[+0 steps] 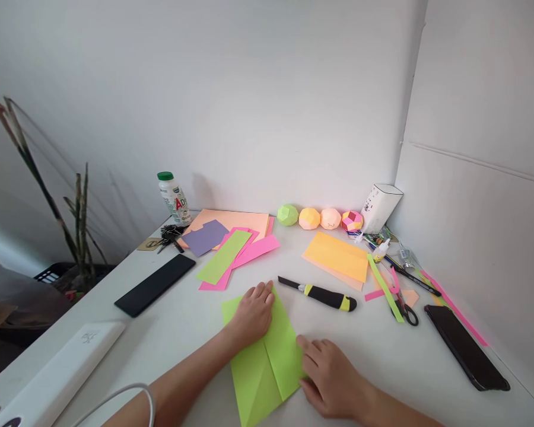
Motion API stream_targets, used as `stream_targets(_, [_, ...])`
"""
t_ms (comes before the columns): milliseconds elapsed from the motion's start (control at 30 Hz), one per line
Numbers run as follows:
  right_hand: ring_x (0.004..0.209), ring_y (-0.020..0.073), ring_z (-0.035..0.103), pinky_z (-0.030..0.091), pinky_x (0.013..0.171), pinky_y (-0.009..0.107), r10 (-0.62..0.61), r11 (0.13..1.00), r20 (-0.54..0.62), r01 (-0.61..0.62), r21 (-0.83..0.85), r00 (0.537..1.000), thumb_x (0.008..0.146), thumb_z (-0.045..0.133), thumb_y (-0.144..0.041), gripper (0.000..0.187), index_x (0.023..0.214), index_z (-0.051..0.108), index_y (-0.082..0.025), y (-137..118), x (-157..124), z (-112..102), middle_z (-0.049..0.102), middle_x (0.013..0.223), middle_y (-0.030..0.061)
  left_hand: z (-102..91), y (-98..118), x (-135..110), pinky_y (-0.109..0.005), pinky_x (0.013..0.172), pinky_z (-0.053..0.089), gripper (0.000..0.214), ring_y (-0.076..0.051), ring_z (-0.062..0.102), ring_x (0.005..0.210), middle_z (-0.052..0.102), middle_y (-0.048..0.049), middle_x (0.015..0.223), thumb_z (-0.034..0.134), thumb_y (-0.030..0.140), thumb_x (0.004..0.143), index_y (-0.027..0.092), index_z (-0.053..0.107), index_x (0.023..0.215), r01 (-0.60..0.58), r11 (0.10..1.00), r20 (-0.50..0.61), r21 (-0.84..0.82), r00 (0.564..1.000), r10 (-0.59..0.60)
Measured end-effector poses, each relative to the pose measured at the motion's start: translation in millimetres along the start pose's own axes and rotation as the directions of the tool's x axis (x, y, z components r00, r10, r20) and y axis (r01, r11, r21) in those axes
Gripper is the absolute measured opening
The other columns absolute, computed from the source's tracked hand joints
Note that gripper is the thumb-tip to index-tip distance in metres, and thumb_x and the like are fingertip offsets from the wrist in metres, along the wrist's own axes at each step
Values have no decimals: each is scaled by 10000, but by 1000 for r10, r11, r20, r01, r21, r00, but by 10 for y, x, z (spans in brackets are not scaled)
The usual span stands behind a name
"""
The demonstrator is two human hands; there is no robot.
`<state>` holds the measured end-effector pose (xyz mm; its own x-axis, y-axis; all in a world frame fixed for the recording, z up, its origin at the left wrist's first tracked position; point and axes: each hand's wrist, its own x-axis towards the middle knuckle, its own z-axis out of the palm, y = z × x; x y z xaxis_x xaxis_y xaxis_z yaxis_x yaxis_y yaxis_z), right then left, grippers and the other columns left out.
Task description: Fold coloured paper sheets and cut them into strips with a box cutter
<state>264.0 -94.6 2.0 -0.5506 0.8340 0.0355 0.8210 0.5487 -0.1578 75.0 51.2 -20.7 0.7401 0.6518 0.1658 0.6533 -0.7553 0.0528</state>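
Note:
A lime-green sheet of paper (pixel 273 356) with fold creases lies on the table in front of me. My left hand (pixel 254 311) rests on its upper part, palm down, fingertips near the top corner. At the sheet's right edge is my right hand (pixel 329 376), fingers bent, thumb and index finger closed about the edge. Just beyond the paper lies a black and yellow-green utility knife (pixel 327 296), its blade end pointing left. Neither hand touches it. My left hand covers part of the paper.
Behind lie pink strips (pixel 256 250), purple paper (pixel 206 237) and orange paper (pixel 340 255). Several folded paper balls (pixel 310 218) line the wall. To the right are scissors (pixel 410 314) and a phone (pixel 467 347). A black slab (pixel 155 284), a bottle (pixel 174 198) and a white device (pixel 66 367) stand left.

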Motion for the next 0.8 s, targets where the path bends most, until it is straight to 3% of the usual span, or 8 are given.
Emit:
stream_targets(167, [715,248,574,457,597,393,-8,997,10,9,-73,1000,756,553,-240,140,843,643,-178,-111,-366,80,568,1292,164,37,-9,-2,-423,968,382,317,-301,432,1213,470,-147,1373,434,111,805,115,600,1075,-4,1000,-15,5,1000,4])
stream_targets(333, [669,213,526,429,575,363,-35,992,-204,10,-122,978,741,583,-269,79,722,592,-192,-127,-541,305,614,1241,126,34,0,3,-417,913,421,290,-302,471,1168,494,-163,1352,406,108,834,100,615,1035,-18,995,-20,95,1000,20])
stream_targets(667, [634,167,486,398,579,323,-63,990,-348,15,-139,935,759,525,-208,86,675,536,-194,-133,-525,332,649,1155,107,63,40,-25,-443,948,407,293,-342,437,1228,495,-189,1337,435,108,819,91,625,1041,-18,982,-44,188,999,26])
stream_targets(800, [583,144,457,383,546,301,-99,988,-372,46,-150,923,772,490,-168,118,661,524,-191,-112,-486,309,663,1104,94,103,132,-36,-417,972,404,349,-275,473,1216,580,-135,1234,380,36,822,142,627,1043,-65,990,-1,128,998,66])
